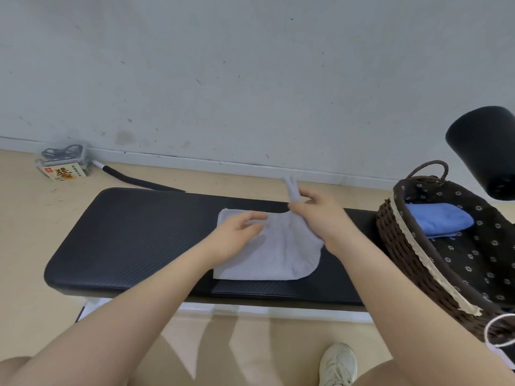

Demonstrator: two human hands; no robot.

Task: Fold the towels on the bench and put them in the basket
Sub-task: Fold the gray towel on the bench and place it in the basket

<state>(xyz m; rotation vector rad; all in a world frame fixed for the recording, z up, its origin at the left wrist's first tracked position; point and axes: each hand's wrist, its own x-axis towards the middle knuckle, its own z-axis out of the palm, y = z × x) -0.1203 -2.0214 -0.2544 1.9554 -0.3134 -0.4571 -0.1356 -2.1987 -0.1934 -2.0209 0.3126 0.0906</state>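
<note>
A pale grey towel point(267, 252) lies on the black padded bench point(133, 235), partly folded. The left hand point(237, 235) rests flat on the towel's left half with its fingers straight and slightly spread, pressing the cloth down. Just to the right of it, the right hand point(317, 215) pinches a corner of the same towel and holds it lifted, so a strip of cloth sticks up above the fingers. Further right of that hand, at the bench's end, stands a dark wicker basket point(401, 246) with a flowered lining; a folded blue towel point(437, 220) lies inside it. Below the hands, a pale shoe point(337, 363) stands on the tan floor point(28, 218).
</note>
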